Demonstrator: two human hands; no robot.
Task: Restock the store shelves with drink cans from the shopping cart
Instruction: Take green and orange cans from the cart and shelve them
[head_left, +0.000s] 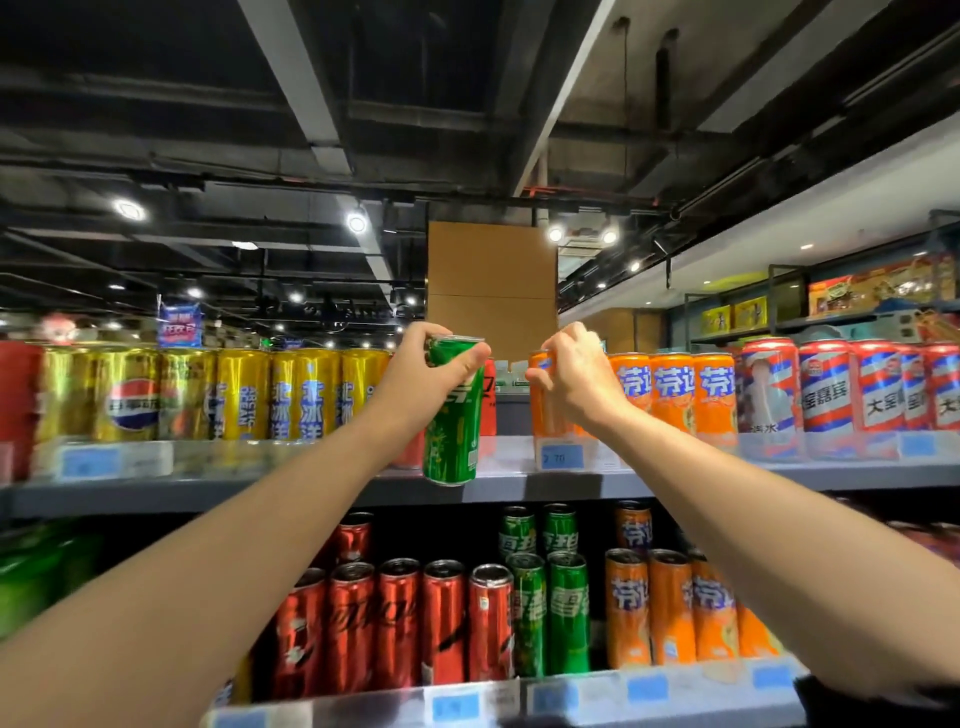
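Store aisle, top shelf (519, 480) gapped at 12 o'clock. Left hand (423, 374) fingers clamped on green can (451, 436), right hand (571, 376) clamped on orange can (543, 410); neither seated, restocking midway.

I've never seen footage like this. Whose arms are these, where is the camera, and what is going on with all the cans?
There is no machine here: a person wears a wide-angle camera on the head, so you see their own two bare arms reaching forward. The left hand grips a green can by its top, in front of the upper shelf. The right hand is curled round an orange can standing at the left end of the orange row on that shelf. Gold cans stand to the left, red-and-white cans to the right. The lower shelf holds red, green and orange cans.
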